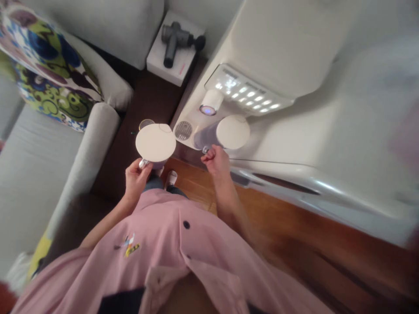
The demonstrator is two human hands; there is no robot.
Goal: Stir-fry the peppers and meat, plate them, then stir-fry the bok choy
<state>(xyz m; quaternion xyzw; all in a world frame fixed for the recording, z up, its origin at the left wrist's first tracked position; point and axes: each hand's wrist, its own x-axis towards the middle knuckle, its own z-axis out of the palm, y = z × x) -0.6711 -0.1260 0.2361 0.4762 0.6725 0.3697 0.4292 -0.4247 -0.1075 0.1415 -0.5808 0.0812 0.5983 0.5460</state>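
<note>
My left hand [136,178] is closed around the handle of a clear pitcher with a round cream lid [156,142]. It holds this pitcher upright in front of my body, just left of the white appliance. My right hand [216,160] has its fingers curled at the handle of a second pitcher, also with a round cream lid [233,131]. That one stands on the appliance beside a short white spout with a blue-lit ring [209,104]. Both lids look fitted on. Most of the left pitcher's body is hidden under its lid.
The white appliance [281,48] has a lit button panel [250,91] and a round drain grille [183,130]. A massage gun [176,40] lies on a white box [157,61] on a dark side table [144,98]. A grey sofa [42,161] with a patterned cushion [55,78] is at left.
</note>
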